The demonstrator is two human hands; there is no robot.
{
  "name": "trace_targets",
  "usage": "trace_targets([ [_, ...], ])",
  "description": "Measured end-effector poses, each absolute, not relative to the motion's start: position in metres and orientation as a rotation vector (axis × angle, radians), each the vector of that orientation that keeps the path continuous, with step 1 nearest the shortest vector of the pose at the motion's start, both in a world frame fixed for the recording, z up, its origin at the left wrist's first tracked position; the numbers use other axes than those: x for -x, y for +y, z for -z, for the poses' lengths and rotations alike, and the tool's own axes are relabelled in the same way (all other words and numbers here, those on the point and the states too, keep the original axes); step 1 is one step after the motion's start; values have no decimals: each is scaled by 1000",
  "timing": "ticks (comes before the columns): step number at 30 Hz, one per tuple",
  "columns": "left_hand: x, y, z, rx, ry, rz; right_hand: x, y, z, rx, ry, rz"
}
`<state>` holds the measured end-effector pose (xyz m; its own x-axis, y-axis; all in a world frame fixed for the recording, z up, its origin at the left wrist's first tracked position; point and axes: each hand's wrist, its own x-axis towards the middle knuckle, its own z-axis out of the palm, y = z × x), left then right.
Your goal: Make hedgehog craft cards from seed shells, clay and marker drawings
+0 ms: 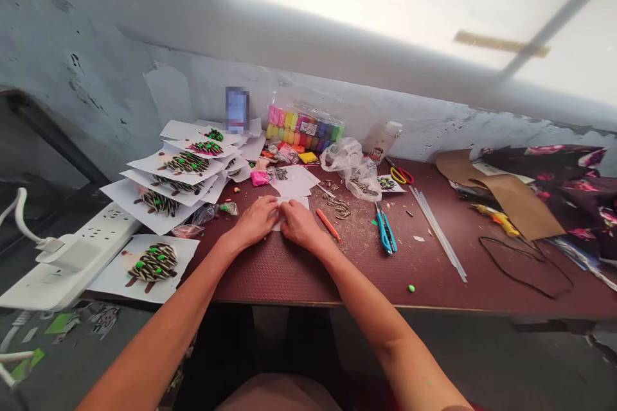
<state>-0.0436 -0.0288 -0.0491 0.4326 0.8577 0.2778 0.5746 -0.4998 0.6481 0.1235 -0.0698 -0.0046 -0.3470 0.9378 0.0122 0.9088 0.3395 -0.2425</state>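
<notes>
Both hands meet over a small white paper (299, 201) on the dark red table. My left hand (256, 219) has its fingers bent together at the paper's left side. Close against it, my right hand (299, 223) is closed, its fingertips near the paper's middle. Whatever lies between the fingertips is too small to make out. Just right of my right hand lies an orange stick (328, 225). Behind the hands are more white sheets (293, 181), and a pile of striped seeds (341, 207) sits to the right.
Stacked seed hedgehog pictures (164, 221) stand at the left beside a white power strip (91, 250). A teal cutter (385, 231), scissors (401, 174), clear sticks (439, 234) and a glue gun (501, 219) lie rightward. Coloured clay (303, 131) and a bottle (383, 141) are behind.
</notes>
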Motion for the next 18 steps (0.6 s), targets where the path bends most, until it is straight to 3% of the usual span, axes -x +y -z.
trace_targets([
  [9,59,-45,56,-2524,1187,-379,-147,-67,-5,1737,-2385,-425],
  [18,56,-52,54,-2592,1273,-279,-152,-64,-9,1818,-2477,-443],
])
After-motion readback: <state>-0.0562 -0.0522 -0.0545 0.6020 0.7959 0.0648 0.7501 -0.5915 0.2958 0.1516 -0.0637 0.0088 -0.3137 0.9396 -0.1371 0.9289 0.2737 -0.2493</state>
